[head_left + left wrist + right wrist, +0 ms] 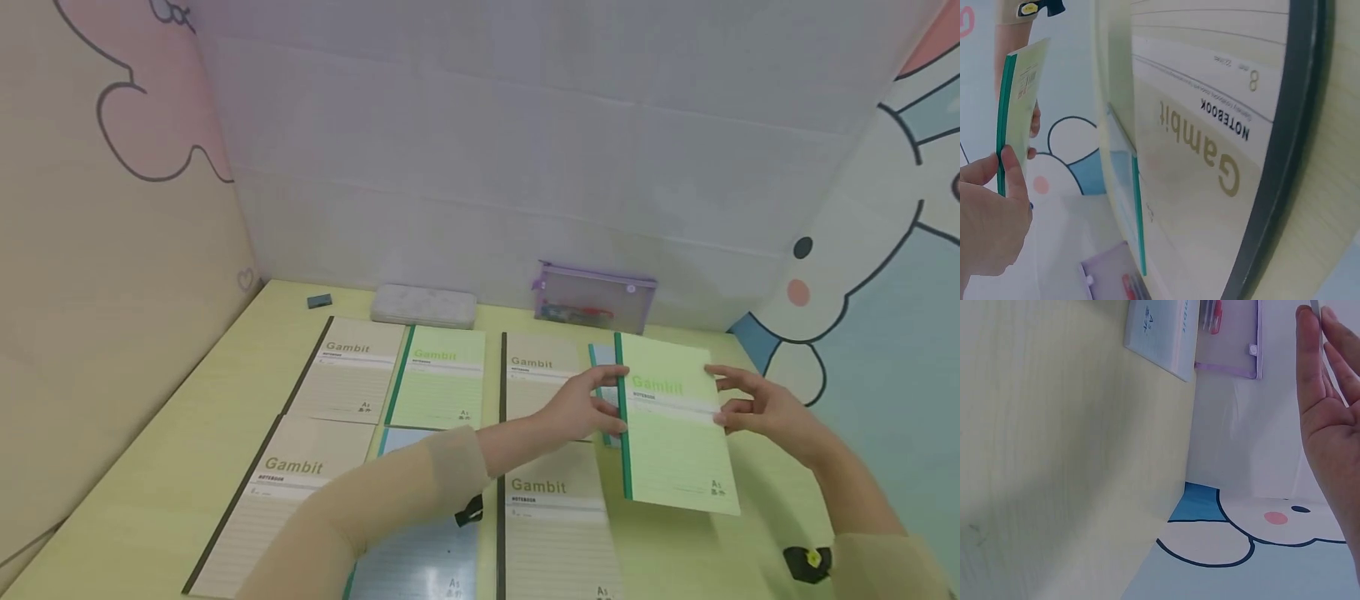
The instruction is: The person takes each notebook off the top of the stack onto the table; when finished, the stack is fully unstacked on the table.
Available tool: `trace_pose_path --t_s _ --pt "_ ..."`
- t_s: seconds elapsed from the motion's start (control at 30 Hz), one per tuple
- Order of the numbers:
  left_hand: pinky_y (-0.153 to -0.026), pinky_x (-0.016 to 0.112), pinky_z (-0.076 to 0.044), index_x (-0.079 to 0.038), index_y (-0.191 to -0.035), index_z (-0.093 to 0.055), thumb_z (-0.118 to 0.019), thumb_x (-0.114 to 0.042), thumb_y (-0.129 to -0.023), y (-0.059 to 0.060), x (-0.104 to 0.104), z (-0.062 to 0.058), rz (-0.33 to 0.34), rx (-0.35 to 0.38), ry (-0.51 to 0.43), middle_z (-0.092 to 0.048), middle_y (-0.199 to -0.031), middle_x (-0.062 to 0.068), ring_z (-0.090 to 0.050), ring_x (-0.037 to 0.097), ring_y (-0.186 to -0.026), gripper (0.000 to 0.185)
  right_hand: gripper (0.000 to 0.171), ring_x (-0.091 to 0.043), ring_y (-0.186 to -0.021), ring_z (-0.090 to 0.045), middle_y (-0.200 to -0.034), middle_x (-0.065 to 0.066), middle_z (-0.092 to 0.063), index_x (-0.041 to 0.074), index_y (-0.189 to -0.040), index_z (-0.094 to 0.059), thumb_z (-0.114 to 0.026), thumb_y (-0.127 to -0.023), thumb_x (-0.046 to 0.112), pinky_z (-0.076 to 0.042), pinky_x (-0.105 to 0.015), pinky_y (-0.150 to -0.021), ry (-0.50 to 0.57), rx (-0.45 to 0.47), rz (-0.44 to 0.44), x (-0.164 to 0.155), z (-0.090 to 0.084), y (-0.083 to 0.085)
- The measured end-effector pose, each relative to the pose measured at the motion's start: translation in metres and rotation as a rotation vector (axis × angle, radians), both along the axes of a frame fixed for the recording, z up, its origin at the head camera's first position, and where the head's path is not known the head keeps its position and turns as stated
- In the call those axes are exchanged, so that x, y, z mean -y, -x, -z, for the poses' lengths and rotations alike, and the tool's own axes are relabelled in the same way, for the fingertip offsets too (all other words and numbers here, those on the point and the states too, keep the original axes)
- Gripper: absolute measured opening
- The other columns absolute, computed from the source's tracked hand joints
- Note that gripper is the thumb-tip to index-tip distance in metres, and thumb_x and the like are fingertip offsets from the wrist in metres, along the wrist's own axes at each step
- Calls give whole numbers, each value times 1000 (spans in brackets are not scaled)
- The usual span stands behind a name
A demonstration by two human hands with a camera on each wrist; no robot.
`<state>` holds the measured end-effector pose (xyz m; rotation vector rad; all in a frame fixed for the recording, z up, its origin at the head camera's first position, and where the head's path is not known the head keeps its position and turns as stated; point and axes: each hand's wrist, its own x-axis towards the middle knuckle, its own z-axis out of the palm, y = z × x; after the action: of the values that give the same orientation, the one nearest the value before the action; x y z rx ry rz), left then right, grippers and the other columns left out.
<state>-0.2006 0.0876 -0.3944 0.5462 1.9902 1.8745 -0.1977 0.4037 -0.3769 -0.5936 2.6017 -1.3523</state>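
Note:
Both hands hold a light green Gambit notebook (pixel 671 442) up above the right part of the table, its cover facing the head camera. My left hand (pixel 576 407) pinches the dark green spine edge; the left wrist view shows thumb and fingers on this spine. At the opposite edge, my right hand (pixel 772 417) pinches the pages between thumb and fingers. A blue notebook (pixel 603 357) lies on the table behind, mostly hidden by the green one and the left hand. Beside it are two beige notebooks, an upper one (pixel 540 350) and a lower one (pixel 558 533).
Further left lie more beige notebooks (pixel 352 383), a green notebook (pixel 442 379) and a blue notebook (pixel 420 554) partly under the left forearm. Along the back wall are a grey case (pixel 423 306), a purple zip pouch (pixel 596 292) and a small dark block (pixel 319 301).

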Motion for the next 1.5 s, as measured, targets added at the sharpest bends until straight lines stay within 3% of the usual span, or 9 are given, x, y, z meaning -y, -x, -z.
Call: trace_pose_path --t_s 0.3,0.47,0.6,0.73,0.87,1.0,1.17,1.37,1.5 --pt "-70 20 -53 -28 -136 -47 -76 5 -73 -21 3 25 -4 41 72 -50 -133 -2 -62 4 -83 77 74 -19 -76 -66 -124 -23 -29 7 -148 -22 -64 -87 4 -57 -42 -67 -14 154 -51 2 10 -15" --pt "-71 20 -53 -27 -134 -48 -76 5 -73 -31 3 36 26 66 96 -51 -131 -3 -64 4 -82 75 76 -23 -74 -66 -119 -23 -31 7 -148 -19 -64 -87 3 -57 -43 -67 -24 221 -113 -1 18 -22" --pt "-71 21 -53 -27 -135 -48 -75 6 -74 -38 6 41 83 105 88 -50 -134 -3 -65 7 -83 74 73 -29 -70 -64 -111 -18 -32 7 -148 -18 -60 -89 -1 -56 -44 -68 5 289 -179 -6 27 -25" --pt "-71 25 -56 -22 -139 -44 -71 10 -76 -44 12 47 194 174 74 -46 -139 1 -66 12 -85 76 71 -35 -65 -60 -109 -20 -28 4 -148 -17 -57 -90 -3 -56 -46 -67 15 368 -255 -9 35 -28" --pt "-73 28 -57 -16 -142 -40 -67 13 -78 -48 15 51 295 235 62 -43 -142 5 -68 18 -87 76 69 -27 -64 -61 -109 -24 -30 2 -146 -18 -58 -90 -1 -57 -45 -66 -5 430 -266 -9 41 -31" --pt "-74 30 -57 -14 -142 -40 -65 13 -79 -48 14 52 344 276 83 -43 -141 6 -68 21 -88 73 68 -22 -66 -63 -107 -24 -36 2 -145 -20 -59 -90 1 -57 -42 -66 -13 454 -275 -11 49 -32" --pt "-77 24 -54 -12 -141 -41 -70 6 -79 -49 14 53 366 224 209 -50 -137 9 -69 17 -83 70 68 -20 -66 -63 -109 -26 -35 2 -145 -21 -59 -90 0 -57 -39 -65 -11 462 -312 -15 59 -33" --pt "-78 27 -55 -6 -142 -39 -65 5 -84 -49 17 55 418 257 187 -55 -130 10 -69 19 -92 64 66 -11 -64 -59 -107 -23 -41 1 -144 -23 -60 -89 3 -56 -35 -63 -42 470 -303 -17 64 -34" --pt "-82 27 -54 -5 -142 -39 -65 2 -85 -47 19 53 427 235 212 -57 -128 9 -68 16 -94 62 65 -6 -64 -55 -102 -18 -44 0 -143 -25 -61 -89 1 -55 -32 -62 -23 450 -335 -17 65 -33"
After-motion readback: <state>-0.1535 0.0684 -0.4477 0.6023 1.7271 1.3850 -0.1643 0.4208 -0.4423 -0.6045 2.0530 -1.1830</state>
